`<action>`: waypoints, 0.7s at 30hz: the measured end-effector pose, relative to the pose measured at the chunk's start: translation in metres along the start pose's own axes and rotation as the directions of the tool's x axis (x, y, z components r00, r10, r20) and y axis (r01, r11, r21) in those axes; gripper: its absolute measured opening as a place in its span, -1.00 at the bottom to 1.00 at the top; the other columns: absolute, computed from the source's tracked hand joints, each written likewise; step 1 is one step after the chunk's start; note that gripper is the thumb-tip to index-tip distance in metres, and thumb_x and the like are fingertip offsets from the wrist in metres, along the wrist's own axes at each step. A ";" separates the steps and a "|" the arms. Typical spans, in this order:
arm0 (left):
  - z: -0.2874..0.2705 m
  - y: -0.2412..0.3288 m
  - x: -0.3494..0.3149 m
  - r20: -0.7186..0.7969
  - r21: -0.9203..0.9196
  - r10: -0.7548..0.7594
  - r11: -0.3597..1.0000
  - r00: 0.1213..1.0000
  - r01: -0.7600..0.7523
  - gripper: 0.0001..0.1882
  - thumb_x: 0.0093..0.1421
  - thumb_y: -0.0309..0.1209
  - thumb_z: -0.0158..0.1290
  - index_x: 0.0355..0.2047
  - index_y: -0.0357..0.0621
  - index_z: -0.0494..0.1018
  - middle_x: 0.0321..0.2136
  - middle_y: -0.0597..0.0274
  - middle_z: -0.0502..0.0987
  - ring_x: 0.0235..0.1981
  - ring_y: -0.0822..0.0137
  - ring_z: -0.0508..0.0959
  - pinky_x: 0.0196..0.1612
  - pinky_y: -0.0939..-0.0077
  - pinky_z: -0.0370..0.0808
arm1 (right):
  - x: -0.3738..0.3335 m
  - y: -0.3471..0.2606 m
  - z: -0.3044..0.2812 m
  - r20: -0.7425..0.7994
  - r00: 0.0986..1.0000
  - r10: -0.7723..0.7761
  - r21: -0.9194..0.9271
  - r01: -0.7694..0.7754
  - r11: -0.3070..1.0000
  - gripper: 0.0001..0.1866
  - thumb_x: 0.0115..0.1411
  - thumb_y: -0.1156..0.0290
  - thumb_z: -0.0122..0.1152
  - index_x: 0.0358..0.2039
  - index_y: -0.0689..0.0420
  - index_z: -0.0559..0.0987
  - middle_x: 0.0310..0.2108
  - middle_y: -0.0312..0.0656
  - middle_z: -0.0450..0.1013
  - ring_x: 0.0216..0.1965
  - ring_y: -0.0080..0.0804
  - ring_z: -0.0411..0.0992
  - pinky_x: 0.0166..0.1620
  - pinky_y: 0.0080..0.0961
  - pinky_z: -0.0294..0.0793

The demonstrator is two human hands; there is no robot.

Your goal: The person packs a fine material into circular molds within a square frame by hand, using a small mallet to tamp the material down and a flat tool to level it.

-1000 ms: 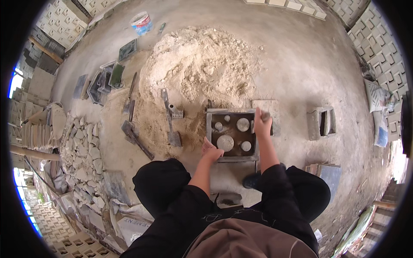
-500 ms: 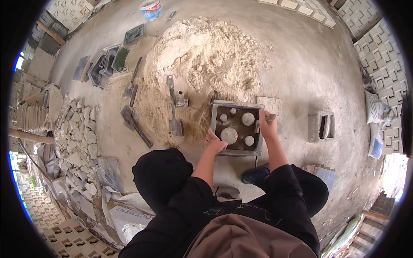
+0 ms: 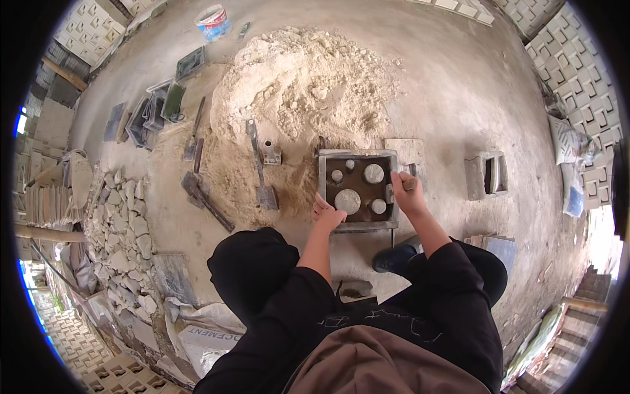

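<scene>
A square metal mould (image 3: pixel 358 153) lies on the floor before me, with a dark brown inner bed and several round pale discs (image 3: pixel 347 202) of different sizes in it. My left hand (image 3: pixel 325 215) grips the mould's near left corner, fingers outside the wall and thumb over it beside the largest disc. At the right wall, my right hand (image 3: pixel 408 194) is closed around the short wooden handle (image 3: pixel 410 184) of a small tool. A bit of its grey blade (image 3: pixel 390 193) shows at the inner edge of the mould; the rest is hidden.
Beyond the mould rises a heap of pale powder (image 3: pixel 308 85). A shovel-like tool (image 3: pixel 262 171) and a hammer (image 3: pixel 205 199) lie left, near broken pieces (image 3: pixel 121 230). A hollow block (image 3: pixel 487 174) stands right. A bucket (image 3: pixel 213 23) sits far left.
The view has shifted slightly. My right hand has turned a little with the tool handle at the mould's right wall, while my left hand keeps its place on the near left corner.
</scene>
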State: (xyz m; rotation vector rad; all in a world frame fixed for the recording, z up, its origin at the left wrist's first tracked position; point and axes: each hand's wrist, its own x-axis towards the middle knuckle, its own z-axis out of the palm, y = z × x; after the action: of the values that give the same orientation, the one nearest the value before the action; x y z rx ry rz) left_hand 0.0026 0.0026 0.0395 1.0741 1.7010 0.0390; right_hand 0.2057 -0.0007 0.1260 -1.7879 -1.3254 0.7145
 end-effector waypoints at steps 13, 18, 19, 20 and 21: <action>0.002 -0.002 -0.002 -0.027 -0.004 0.006 1.000 1.000 -0.006 0.22 -0.37 -0.38 0.05 0.16 -0.05 -0.61 0.17 -0.02 -0.24 0.18 -0.10 -0.19 0.18 0.03 -0.11 | -0.068 -0.004 0.004 -0.158 0.984 0.083 0.160 -0.058 0.985 -0.68 0.11 0.41 0.04 -0.72 0.28 0.32 -0.81 -0.19 0.12 -0.69 -0.60 0.06 -0.62 -0.50 0.11; 0.005 0.003 -0.001 -0.001 0.043 -0.040 0.998 0.999 0.040 0.19 -0.33 -0.35 0.03 0.17 -0.02 -0.59 0.20 0.01 -0.27 0.20 -0.05 -0.21 0.18 -0.01 -0.13 | -0.063 -0.006 -0.001 -0.120 0.989 0.090 0.253 -0.057 0.966 -0.68 0.11 0.41 0.04 -0.73 0.26 0.34 -0.79 -0.28 0.14 -0.67 -0.65 0.11 -0.60 -0.58 0.12; 0.002 0.003 0.000 -0.011 0.035 -0.040 0.999 0.999 0.040 0.18 -0.32 -0.35 0.03 0.17 -0.02 -0.59 0.20 0.02 -0.27 0.21 -0.05 -0.22 0.18 -0.02 -0.14 | -0.058 -0.021 -0.005 -0.107 0.987 0.122 0.340 -0.079 0.937 -0.67 0.11 0.41 0.05 -0.75 0.25 0.33 -0.79 -0.32 0.15 -0.66 -0.67 0.12 -0.59 -0.61 0.12; -0.002 0.002 0.002 -0.022 0.026 -0.040 0.999 0.999 0.041 0.18 -0.31 -0.34 0.03 0.17 -0.02 -0.59 0.20 0.03 -0.28 0.21 -0.04 -0.23 0.17 -0.04 -0.15 | -0.051 -0.028 -0.005 -0.088 0.984 0.154 0.423 -0.103 0.900 -0.66 0.11 0.41 0.05 -0.77 0.24 0.33 -0.78 -0.35 0.16 -0.65 -0.68 0.12 -0.59 -0.64 0.11; 0.002 0.001 0.000 -0.012 0.019 -0.041 0.999 0.999 0.041 0.17 -0.29 -0.34 0.03 0.17 -0.02 -0.59 0.21 0.05 -0.28 0.22 -0.04 -0.24 0.17 -0.05 -0.16 | -0.043 -0.031 -0.001 -0.203 0.948 0.246 0.467 -0.127 0.875 -0.64 0.11 0.44 0.01 -0.80 0.20 0.28 -0.78 -0.41 0.17 -0.68 -0.70 0.09 -0.62 -0.66 0.05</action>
State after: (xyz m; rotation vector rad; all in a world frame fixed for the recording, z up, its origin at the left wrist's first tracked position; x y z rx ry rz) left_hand 0.0049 0.0029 0.0392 1.0552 1.7367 0.0029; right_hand 0.1779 -0.0372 0.1519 -1.5730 -0.7419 0.7894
